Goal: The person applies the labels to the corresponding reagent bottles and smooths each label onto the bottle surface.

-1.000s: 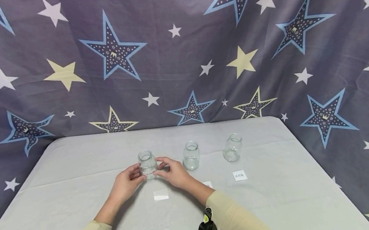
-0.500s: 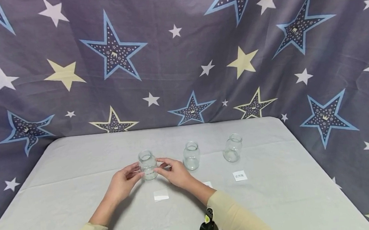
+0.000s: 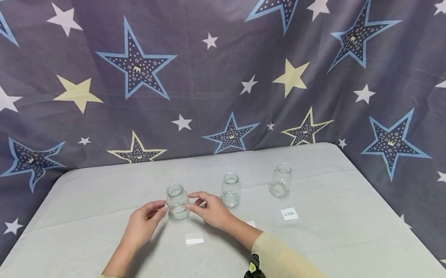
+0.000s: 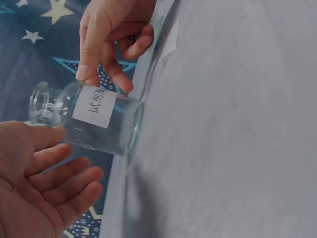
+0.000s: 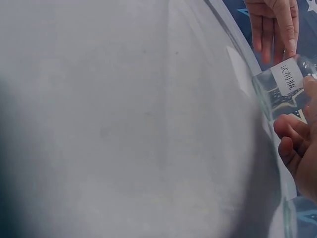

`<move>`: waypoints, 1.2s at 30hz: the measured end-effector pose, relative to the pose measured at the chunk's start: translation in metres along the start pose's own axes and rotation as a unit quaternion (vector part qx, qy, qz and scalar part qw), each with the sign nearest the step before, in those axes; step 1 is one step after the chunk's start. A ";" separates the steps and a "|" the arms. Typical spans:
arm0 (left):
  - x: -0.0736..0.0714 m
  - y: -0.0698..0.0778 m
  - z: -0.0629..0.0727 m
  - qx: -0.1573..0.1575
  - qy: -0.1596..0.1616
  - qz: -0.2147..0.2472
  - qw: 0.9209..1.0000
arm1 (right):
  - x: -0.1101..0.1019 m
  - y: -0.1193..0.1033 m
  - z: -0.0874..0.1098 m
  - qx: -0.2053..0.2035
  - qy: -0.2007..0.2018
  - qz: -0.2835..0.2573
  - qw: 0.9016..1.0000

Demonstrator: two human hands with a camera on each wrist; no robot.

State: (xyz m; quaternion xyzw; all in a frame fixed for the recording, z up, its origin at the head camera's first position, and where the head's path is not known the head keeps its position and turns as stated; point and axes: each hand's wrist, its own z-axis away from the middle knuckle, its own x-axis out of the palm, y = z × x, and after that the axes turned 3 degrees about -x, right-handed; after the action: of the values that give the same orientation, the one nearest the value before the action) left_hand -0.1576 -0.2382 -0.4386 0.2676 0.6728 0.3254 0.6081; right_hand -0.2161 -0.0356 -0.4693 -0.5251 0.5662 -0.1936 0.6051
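Note:
A clear glass jar (image 3: pixel 178 202) stands upright on the table between my hands. Its white label (image 4: pixel 94 106) carries handwritten characters. On the jar's right side, my right hand (image 3: pixel 212 210) holds it, thumb over the label's edge and fingers toward the back. To the left, my left hand (image 3: pixel 141 223) has its fingers loosely extended; in the left wrist view its thumb lies at the jar's neck, and I cannot tell whether it touches. In the right wrist view the right hand (image 5: pixel 303 144) partly covers the labelled jar (image 5: pixel 270 96).
Two more glass jars, one in the middle (image 3: pixel 231 192) and one at the right (image 3: pixel 280 182), stand on the white-covered table (image 3: pixel 326 245). A written label (image 3: pixel 289 213) lies before the right one. A blank-looking slip (image 3: pixel 194 238) lies nearer me. Behind hangs a star-patterned curtain (image 3: pixel 202 87).
My left hand has drawn back a little to the left, its fingers loosening from the jar. My right hand stays at the jar, which has hardly moved.

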 end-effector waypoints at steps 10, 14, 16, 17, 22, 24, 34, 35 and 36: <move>-0.008 0.016 0.015 0.004 -0.028 -0.028 0.999 | -0.013 -0.008 0.008 -0.049 -0.007 0.053 0.997; -0.005 0.022 0.021 0.022 -0.044 -0.023 0.999 | -0.020 -0.014 0.014 -0.055 -0.031 0.059 0.996; -0.002 0.025 0.023 0.031 -0.051 -0.018 0.998 | -0.024 -0.017 0.018 -0.059 -0.040 0.065 0.995; -0.001 0.027 0.024 0.036 -0.053 -0.015 0.998 | -0.026 -0.018 0.020 -0.060 -0.044 0.068 0.995; 0.006 0.032 0.024 0.047 -0.066 -0.010 0.997 | -0.036 -0.021 0.030 -0.066 -0.063 0.079 0.993; 0.010 0.034 0.023 0.046 -0.073 -0.007 0.996 | -0.040 -0.020 0.034 -0.068 -0.068 0.084 0.992; 0.030 0.048 0.017 0.070 -0.091 -0.010 0.993 | -0.064 -0.017 0.053 -0.058 -0.074 0.105 0.990; 0.032 0.049 0.017 0.075 -0.094 -0.009 0.993 | -0.067 -0.015 0.055 -0.059 -0.074 0.106 0.990; 0.035 0.051 0.016 0.080 -0.098 -0.007 0.992 | -0.070 -0.014 0.057 -0.059 -0.074 0.108 0.990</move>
State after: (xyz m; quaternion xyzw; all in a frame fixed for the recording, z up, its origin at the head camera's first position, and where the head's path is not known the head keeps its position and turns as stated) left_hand -0.1477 -0.1771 -0.4236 0.3414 0.6357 0.2389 0.6499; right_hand -0.1805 0.0408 -0.4342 -0.5084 0.5836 -0.0545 0.6309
